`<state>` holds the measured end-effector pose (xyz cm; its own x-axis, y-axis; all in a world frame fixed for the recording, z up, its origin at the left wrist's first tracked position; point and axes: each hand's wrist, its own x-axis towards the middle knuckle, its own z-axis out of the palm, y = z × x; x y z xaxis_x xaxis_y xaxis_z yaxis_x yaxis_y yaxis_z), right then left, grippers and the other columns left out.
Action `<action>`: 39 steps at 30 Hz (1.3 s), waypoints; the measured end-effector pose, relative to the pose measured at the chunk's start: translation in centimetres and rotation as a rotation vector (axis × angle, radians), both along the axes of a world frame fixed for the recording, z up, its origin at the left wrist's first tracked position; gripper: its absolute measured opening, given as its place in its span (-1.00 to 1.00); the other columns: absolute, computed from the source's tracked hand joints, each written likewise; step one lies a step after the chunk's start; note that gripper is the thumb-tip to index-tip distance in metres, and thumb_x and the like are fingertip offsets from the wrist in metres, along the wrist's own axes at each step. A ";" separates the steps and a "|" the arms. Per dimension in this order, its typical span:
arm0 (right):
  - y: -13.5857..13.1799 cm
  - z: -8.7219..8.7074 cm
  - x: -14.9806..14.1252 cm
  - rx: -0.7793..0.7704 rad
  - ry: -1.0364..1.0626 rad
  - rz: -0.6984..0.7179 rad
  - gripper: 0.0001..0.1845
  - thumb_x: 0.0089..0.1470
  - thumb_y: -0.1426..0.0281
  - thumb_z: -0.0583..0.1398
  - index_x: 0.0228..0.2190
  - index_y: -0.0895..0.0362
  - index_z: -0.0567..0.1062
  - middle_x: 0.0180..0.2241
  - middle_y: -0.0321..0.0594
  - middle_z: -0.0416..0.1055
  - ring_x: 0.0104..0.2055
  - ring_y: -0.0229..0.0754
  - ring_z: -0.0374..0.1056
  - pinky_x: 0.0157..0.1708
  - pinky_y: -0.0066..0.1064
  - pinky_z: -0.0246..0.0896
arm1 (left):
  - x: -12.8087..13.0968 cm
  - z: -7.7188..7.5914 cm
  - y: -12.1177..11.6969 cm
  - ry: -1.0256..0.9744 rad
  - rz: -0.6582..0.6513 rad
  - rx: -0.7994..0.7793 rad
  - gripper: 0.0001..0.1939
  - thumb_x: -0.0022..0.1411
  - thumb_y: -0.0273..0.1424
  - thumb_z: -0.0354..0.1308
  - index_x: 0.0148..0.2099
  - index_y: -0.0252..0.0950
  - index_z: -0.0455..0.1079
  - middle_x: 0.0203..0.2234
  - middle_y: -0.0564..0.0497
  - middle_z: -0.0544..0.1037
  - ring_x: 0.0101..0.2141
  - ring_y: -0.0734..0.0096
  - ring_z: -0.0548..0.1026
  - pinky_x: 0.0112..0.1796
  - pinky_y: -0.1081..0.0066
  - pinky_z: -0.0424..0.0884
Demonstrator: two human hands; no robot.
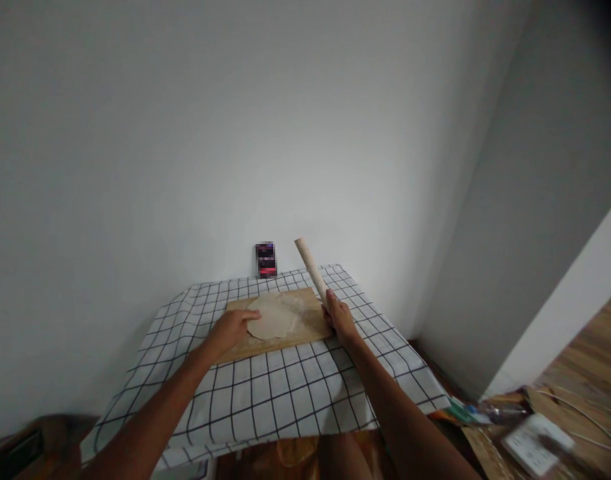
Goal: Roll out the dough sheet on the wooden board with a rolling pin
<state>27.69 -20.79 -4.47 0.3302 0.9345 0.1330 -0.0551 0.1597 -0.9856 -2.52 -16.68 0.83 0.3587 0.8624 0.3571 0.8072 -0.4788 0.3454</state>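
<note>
A flat, pale round of rolled dough [275, 317] lies on a wooden board [316, 320] dusted with flour. At the dough's left edge is my left hand [236, 327], its fingers closed on the rim; the thumb lies on top. My right hand [339, 317] is wrapped round the lower end of a wooden rolling pin [311, 267]. The pin is tilted, its free end pointing up and to the left, above the right side of the board.
A table with a white, black-checked cloth [285, 393] stands against the wall. At its back edge a small dark pixelated object [266, 260] leans upright. Cardboard and a white item [536, 443] lie low on the right.
</note>
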 end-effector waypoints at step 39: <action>-0.3 0.1 0.2 -0.018 -0.023 0.000 -0.22 0.11 -0.36 0.03 -0.63 0.08 0.31 -0.73 -0.36 0.11 -0.69 -0.34 -0.04 -0.68 -0.42 -0.20 | 6.4 2.5 -3.5 0.411 -0.323 0.021 -0.75 0.31 -0.48 0.11 -0.19 -0.20 0.64 -0.25 0.00 0.64 -0.22 0.29 0.56 -0.17 0.39 0.41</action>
